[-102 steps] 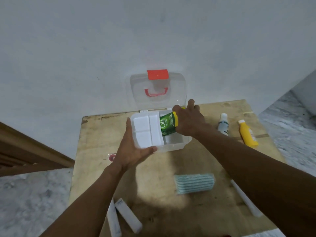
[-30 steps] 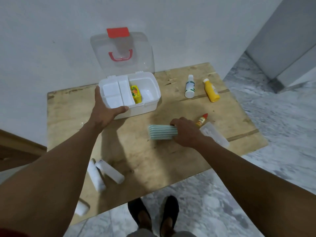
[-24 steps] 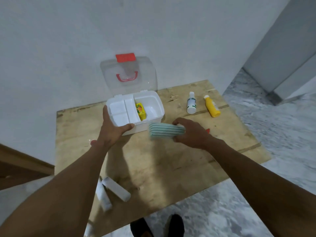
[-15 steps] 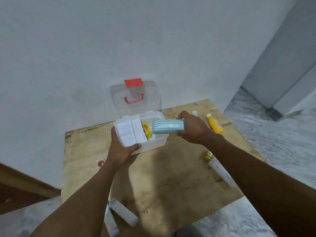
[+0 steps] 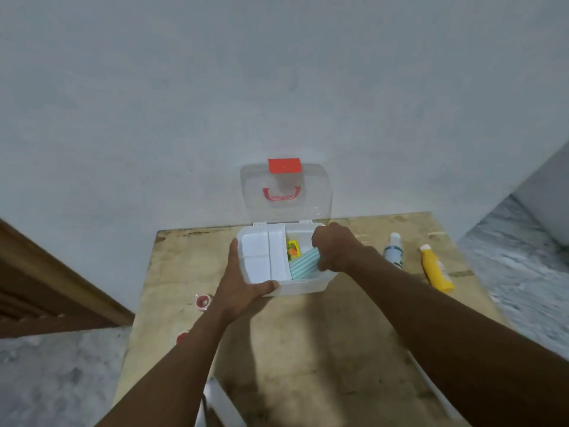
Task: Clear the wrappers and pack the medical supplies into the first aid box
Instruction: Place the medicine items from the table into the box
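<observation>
The white first aid box (image 5: 303, 285) stands open at the back of the wooden table (image 5: 308, 349), its clear lid (image 5: 286, 192) with a red latch upright against the wall. My left hand (image 5: 240, 285) grips the box's front left corner. My right hand (image 5: 334, 248) holds a teal striped pack (image 5: 303, 264), tilted, inside the box's right compartment. A green and yellow packet (image 5: 292, 248) stands in the same compartment beside the white tray insert (image 5: 264, 257).
A white bottle (image 5: 393, 249) and a yellow bottle (image 5: 435, 271) lie on the table right of the box. Two small red-and-white caps (image 5: 202, 301) sit at the left edge. White wrapped items (image 5: 218, 402) lie near the front edge.
My right hand picked the teal striped pack up off the table and carried it into the box's right compartment. The left hand stayed on the box.
</observation>
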Demonstrator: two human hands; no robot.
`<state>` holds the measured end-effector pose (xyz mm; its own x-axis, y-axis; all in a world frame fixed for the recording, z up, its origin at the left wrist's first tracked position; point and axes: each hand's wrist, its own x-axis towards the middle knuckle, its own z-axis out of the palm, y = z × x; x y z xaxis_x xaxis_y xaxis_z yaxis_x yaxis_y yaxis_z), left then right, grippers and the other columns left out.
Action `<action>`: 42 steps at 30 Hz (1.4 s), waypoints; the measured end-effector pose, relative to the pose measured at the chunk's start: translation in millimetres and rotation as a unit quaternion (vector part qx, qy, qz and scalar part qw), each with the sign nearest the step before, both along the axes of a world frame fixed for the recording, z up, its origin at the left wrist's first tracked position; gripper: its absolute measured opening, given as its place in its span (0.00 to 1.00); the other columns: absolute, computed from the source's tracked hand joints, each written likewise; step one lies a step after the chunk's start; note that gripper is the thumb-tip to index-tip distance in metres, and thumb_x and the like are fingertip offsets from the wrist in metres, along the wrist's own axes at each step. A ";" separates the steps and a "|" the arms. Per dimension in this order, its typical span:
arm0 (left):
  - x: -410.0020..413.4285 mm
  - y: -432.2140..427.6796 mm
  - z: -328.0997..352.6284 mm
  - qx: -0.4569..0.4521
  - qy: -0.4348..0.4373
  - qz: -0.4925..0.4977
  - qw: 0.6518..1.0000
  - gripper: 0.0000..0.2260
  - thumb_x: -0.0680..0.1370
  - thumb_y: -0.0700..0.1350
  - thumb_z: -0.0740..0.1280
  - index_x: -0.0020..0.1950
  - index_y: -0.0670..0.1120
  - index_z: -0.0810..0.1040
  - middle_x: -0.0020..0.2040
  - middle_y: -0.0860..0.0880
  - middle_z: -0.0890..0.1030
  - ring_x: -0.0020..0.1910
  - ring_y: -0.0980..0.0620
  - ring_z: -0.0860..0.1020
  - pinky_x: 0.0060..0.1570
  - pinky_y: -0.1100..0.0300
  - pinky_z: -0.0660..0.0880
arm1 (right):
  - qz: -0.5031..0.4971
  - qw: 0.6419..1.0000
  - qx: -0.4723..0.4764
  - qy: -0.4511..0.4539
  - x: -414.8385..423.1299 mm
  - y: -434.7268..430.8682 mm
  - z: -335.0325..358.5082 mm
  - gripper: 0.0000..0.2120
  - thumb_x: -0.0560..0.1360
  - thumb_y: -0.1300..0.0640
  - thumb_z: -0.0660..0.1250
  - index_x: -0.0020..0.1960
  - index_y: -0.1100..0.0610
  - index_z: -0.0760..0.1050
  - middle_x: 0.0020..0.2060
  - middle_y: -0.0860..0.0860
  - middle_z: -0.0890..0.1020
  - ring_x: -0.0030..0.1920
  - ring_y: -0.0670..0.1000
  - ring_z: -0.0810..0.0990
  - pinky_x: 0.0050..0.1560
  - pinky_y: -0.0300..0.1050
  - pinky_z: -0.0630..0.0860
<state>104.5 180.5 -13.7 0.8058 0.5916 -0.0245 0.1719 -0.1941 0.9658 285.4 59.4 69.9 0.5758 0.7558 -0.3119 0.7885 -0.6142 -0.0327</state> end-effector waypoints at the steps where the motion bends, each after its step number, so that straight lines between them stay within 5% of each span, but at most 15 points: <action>1: 0.3 0.3 0.4 0.001 0.003 0.001 1.000 0.44 0.66 0.38 0.81 0.73 0.54 0.58 0.65 0.59 0.72 0.60 0.68 0.72 0.52 0.74 0.73 | 0.011 1.000 -0.008 0.019 0.5 3.3 -3.9 0.21 0.69 0.56 0.76 0.59 0.59 0.75 0.58 0.56 0.79 0.58 0.56 0.78 0.50 0.44 0.72; 7: 2.5 -2.7 2.4 0.003 0.005 0.002 1.000 0.42 0.66 0.41 0.80 0.72 0.53 0.59 0.63 0.59 0.72 0.60 0.68 0.72 0.50 0.74 0.75 | -0.031 0.991 -0.011 0.130 2.3 13.9 -41.2 0.19 0.72 0.55 0.71 0.59 0.63 0.75 0.58 0.57 0.78 0.58 0.57 0.78 0.47 0.43 0.71; 11: 2.8 -1.2 2.1 0.010 0.009 0.001 1.000 0.42 0.67 0.41 0.81 0.72 0.52 0.59 0.64 0.58 0.71 0.62 0.64 0.72 0.52 0.69 0.77 | -0.066 0.983 0.008 0.171 0.5 20.9 -54.1 0.14 0.68 0.56 0.75 0.41 0.63 0.72 0.33 0.50 0.71 0.34 0.49 0.72 0.30 0.38 0.63; 13: 2.9 -1.0 2.5 0.010 0.014 0.007 1.000 0.42 0.67 0.41 0.81 0.72 0.53 0.58 0.64 0.58 0.71 0.62 0.65 0.72 0.52 0.70 0.76 | -0.072 0.981 0.017 0.180 -2.1 23.9 -54.8 0.16 0.66 0.54 0.76 0.37 0.61 0.71 0.30 0.49 0.69 0.31 0.46 0.68 0.28 0.38 0.61; 18: 2.7 -1.4 1.1 0.008 0.021 0.014 1.000 0.42 0.67 0.40 0.81 0.72 0.56 0.59 0.63 0.59 0.72 0.61 0.65 0.73 0.52 0.66 0.77 | -0.093 0.976 0.067 0.187 -11.7 25.5 -59.6 0.12 0.68 0.59 0.75 0.48 0.64 0.80 0.45 0.57 0.83 0.48 0.57 0.81 0.50 0.48 0.79; 24: 2.6 -2.3 1.6 0.007 0.022 0.014 1.000 0.42 0.66 0.44 0.80 0.72 0.57 0.58 0.63 0.59 0.72 0.61 0.64 0.73 0.52 0.68 0.77 | -0.124 0.971 0.093 0.182 -16.7 22.4 -64.2 0.08 0.70 0.62 0.72 0.49 0.63 0.81 0.46 0.57 0.84 0.49 0.58 0.81 0.45 0.44 0.74; 38: 0.2 -2.0 3.1 0.022 0.027 0.011 0.999 0.42 0.66 0.41 0.81 0.72 0.53 0.59 0.59 0.63 0.73 0.57 0.67 0.73 0.49 0.65 0.73 | -0.089 0.972 0.215 0.032 -54.8 -41.9 -26.6 0.14 0.76 0.57 0.64 0.59 0.61 0.78 0.55 0.60 0.81 0.57 0.62 0.77 0.59 0.53 0.72; 42: -1.3 0.6 2.4 0.011 0.034 0.012 0.999 0.44 0.66 0.42 0.82 0.73 0.52 0.58 0.64 0.54 0.73 0.59 0.55 0.74 0.59 0.52 0.75 | -0.146 0.967 0.205 0.036 -73.8 -78.8 -26.2 0.17 0.78 0.54 0.64 0.65 0.58 0.74 0.62 0.59 0.77 0.63 0.60 0.72 0.63 0.52 0.70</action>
<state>103.2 181.1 -11.2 0.7885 0.6115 -0.0654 0.2411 -0.2096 0.9476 211.5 -19.4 43.7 0.7713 0.6328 -0.0686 0.5695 -0.7342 -0.3695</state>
